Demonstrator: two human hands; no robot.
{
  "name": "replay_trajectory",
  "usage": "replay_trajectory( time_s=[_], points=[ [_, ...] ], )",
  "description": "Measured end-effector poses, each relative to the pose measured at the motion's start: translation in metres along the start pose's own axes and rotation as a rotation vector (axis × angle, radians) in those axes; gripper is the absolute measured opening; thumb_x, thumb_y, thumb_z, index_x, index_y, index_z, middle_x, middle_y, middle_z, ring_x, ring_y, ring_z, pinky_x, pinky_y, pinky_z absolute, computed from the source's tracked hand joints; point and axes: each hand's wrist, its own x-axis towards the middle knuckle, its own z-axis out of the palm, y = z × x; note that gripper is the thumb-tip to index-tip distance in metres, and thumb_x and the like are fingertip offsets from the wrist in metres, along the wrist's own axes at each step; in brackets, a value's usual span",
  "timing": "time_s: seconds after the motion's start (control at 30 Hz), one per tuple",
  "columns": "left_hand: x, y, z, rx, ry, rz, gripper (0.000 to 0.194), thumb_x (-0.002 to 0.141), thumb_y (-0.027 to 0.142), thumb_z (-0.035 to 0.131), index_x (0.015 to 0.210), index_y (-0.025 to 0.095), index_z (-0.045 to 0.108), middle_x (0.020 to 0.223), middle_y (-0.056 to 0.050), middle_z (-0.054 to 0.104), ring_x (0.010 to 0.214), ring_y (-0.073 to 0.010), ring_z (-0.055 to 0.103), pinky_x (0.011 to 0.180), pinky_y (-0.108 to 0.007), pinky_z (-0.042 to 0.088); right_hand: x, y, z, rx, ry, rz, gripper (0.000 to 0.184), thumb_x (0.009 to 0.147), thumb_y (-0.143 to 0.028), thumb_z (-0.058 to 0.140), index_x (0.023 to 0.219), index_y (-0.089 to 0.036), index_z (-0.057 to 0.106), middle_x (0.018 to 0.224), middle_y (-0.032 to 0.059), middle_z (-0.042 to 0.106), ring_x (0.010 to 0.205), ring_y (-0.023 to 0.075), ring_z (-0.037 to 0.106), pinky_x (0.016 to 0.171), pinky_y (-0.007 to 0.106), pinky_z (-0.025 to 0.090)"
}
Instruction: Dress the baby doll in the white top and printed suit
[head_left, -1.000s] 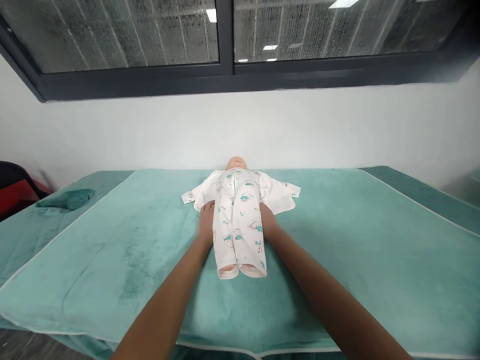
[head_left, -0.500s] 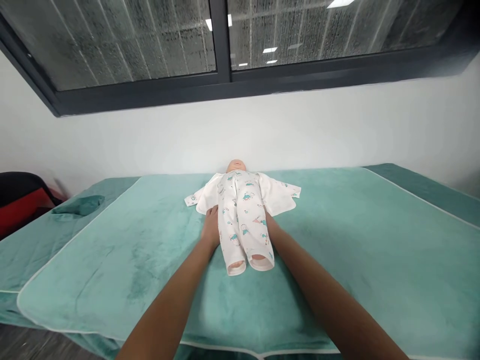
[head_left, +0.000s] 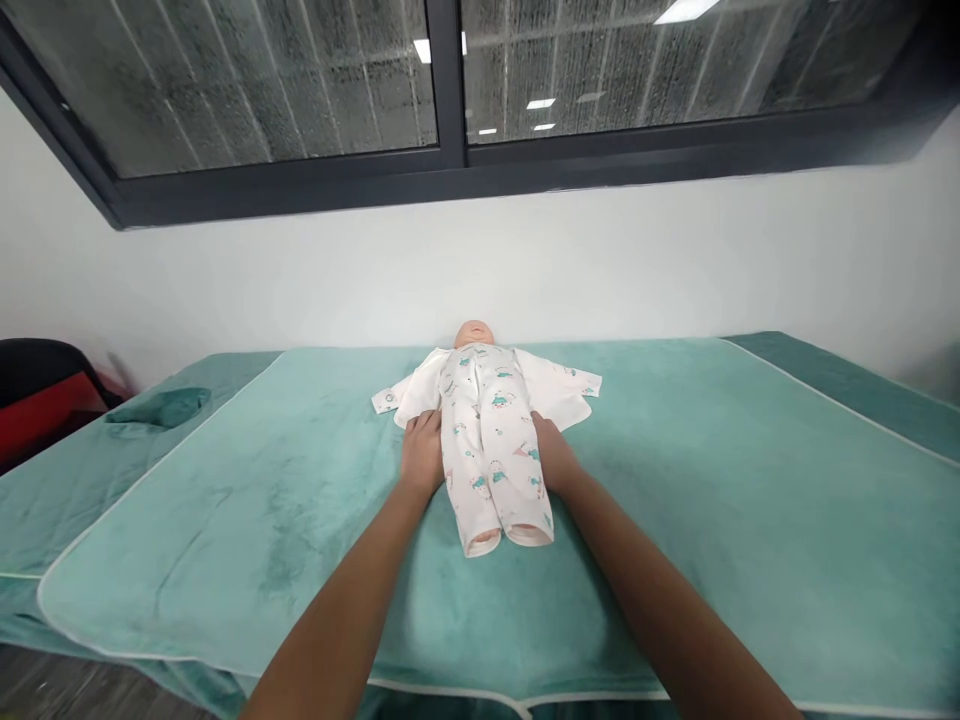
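A baby doll lies on its back in the middle of a teal blanket, head towards the wall. It wears a white romper printed with small teal figures, the sleeves spread out to both sides. My left hand rests against the left side of the romper's leg part, fingers together and curved onto the cloth. My right hand presses against the right side the same way. The fingertips of both hands are partly tucked under the garment.
The blanket covers a table against a white wall under a dark-framed window. A folded dark-green cloth lies at the far left. A red and black object stands beyond the left edge.
The doll's legs have settled slightly lower and to the right. Both hands have slid a little down along the romper's sides; the view has shifted slightly.
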Motion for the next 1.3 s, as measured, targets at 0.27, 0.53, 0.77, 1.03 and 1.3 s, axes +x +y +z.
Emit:
replay_trajectory(
  time_s=[0.27,0.53,0.77,1.03,1.3],
  points=[
    [-0.031,-0.012,-0.020,0.050,-0.065,0.210,0.024,0.082,0.010,0.050,0.088,0.020,0.072,0.104,-0.010,0.066,0.112,-0.0271,0.052,0.093,-0.044,0.039,-0.024,0.020,-0.018,-0.371,0.012,-0.144,0.022,0.083,-0.008,0.048,0.079,-0.021,0.065,0.089,0.0077,0.063,0.086,0.0227,0.050,0.077,0.034,0.035],
    [-0.023,-0.051,-0.015,-0.469,0.058,-0.212,0.034,0.084,0.018,0.042,0.098,0.021,0.072,0.107,-0.005,0.068,0.105,-0.0205,0.058,0.097,-0.037,0.044,-0.031,0.044,-0.032,0.078,-0.024,-0.102,0.029,0.081,-0.013,0.044,0.096,-0.025,0.066,0.100,0.0030,0.066,0.095,0.0205,0.057,0.086,0.033,0.041],
    [0.011,-0.068,0.002,-0.051,0.088,-0.615,0.038,0.086,0.043,0.051,0.106,0.017,0.068,0.118,-0.016,0.062,0.115,-0.0350,0.051,0.097,-0.050,0.039,0.020,0.099,-0.036,-0.144,0.223,0.492,0.031,0.080,-0.050,0.054,0.082,-0.020,0.061,0.085,0.0087,0.064,0.082,0.0244,0.056,0.075,0.036,0.040],
    [0.012,-0.061,-0.001,-0.056,0.087,-0.689,0.028,0.093,0.038,0.039,0.102,0.020,0.059,0.100,-0.010,0.068,0.098,-0.0281,0.061,0.089,-0.040,0.041,0.064,0.038,-0.058,0.599,0.067,0.453,0.037,0.077,-0.054,0.057,0.091,-0.021,0.063,0.083,0.0037,0.067,0.075,0.0201,0.060,0.064,0.031,0.045],
    [0.011,-0.062,-0.002,-0.228,0.106,-0.770,0.026,0.093,0.044,0.037,0.100,0.023,0.052,0.085,-0.006,0.067,0.081,-0.0255,0.062,0.072,-0.032,0.041,0.119,-0.047,-0.108,0.495,-0.899,-0.024,0.024,0.073,-0.036,0.068,0.093,-0.024,0.073,0.091,0.0045,0.071,0.081,0.0216,0.063,0.069,0.031,0.047]
  ],
)
